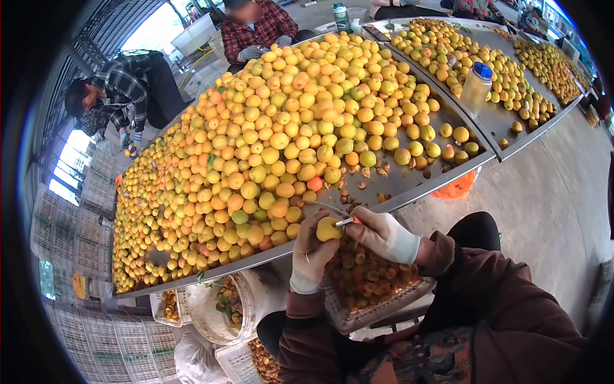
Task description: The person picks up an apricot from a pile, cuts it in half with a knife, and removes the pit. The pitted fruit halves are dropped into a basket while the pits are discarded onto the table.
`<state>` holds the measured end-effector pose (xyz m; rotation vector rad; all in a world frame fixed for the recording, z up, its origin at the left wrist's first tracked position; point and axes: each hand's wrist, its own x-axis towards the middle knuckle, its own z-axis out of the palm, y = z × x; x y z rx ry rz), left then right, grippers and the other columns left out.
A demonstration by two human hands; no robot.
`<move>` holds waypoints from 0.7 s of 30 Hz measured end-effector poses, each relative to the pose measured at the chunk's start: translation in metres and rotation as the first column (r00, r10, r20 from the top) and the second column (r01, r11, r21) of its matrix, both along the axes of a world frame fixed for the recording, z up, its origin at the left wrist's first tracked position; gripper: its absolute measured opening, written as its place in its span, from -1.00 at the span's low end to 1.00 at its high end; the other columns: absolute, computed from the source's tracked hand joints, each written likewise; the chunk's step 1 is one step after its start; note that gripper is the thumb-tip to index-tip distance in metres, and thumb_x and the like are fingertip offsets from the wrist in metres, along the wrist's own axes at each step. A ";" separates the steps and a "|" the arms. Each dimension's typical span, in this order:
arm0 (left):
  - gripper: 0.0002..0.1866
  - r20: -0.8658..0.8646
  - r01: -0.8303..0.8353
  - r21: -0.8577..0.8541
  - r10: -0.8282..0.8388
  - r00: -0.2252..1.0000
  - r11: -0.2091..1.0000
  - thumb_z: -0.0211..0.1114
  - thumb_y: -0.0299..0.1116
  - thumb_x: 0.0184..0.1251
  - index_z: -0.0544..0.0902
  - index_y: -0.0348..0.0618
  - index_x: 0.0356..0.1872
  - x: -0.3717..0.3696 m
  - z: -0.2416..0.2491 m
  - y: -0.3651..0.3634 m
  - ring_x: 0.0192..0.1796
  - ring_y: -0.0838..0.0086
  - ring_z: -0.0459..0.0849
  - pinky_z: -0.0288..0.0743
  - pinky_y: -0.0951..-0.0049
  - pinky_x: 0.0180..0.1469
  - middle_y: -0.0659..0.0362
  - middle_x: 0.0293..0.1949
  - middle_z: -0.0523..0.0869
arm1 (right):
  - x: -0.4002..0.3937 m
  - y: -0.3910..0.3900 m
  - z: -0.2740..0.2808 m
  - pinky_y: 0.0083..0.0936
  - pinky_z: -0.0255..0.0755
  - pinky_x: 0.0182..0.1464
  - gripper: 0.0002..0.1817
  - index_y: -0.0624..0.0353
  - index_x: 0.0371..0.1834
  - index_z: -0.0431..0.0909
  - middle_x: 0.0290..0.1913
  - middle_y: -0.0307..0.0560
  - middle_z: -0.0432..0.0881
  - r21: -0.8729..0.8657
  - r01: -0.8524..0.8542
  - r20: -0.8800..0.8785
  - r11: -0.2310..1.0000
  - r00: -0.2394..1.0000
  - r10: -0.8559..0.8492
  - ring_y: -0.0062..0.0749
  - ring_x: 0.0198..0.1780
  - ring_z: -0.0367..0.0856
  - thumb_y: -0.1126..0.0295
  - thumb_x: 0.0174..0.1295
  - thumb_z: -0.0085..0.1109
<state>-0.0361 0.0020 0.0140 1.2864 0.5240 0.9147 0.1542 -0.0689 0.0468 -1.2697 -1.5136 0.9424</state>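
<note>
My gloved left hand is closed around a yellow apricot, just off the near edge of the metal table. Fingers of my gloved right hand grip a small knife with a red part at the handle. Its metal meets the right side of the apricot; the blade's tip cannot be made out. Below both hands stands a white plastic crate filled with split apricots. Ahead, a large heap of whole apricots covers much of the table.
Fruit scraps lie near the metal rim. A white bucket with leaves and fruit stands below left, beside another crate. A blue-lidded jar stands on the table. Two people work across the heap.
</note>
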 end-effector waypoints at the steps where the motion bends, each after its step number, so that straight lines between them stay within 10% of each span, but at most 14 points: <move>1: -0.39 0.017 0.016 0.032 -0.017 1.000 0.999 0.38 -0.43 0.27 0.39 -0.29 0.32 0.001 -0.001 0.000 0.17 0.48 0.52 0.38 0.44 0.27 0.18 0.12 0.57 | -0.002 0.001 0.001 -0.32 0.50 -0.17 -0.62 0.20 0.10 0.46 -0.31 0.13 0.64 0.006 0.008 -0.019 1.000 1.000 -0.008 0.00 -0.18 0.69 0.11 0.50 0.00; 8: -0.40 0.003 0.041 -0.014 -0.041 0.999 0.999 0.40 -0.23 0.35 0.42 -0.32 0.30 -0.003 -0.002 -0.004 0.18 0.44 0.54 0.40 0.42 0.27 0.14 0.14 0.59 | -0.011 -0.001 -0.010 -0.24 0.49 -0.22 -0.63 0.23 -0.03 0.42 -0.32 0.19 0.62 0.023 0.076 0.054 0.997 0.996 -0.077 0.19 -0.19 0.64 0.08 0.50 -0.01; 21: -0.55 -0.311 -0.051 0.484 0.226 0.923 0.874 0.38 -0.32 0.30 0.53 -0.30 0.15 -0.005 0.011 0.005 -0.01 0.24 0.69 0.54 0.35 0.07 -0.03 -0.03 0.69 | -0.034 0.006 -0.037 -0.22 0.50 -0.17 -0.61 0.23 0.02 0.41 -0.32 0.20 0.61 -0.047 0.184 -0.143 0.982 0.971 -0.189 0.21 -0.21 0.61 0.06 0.51 -0.04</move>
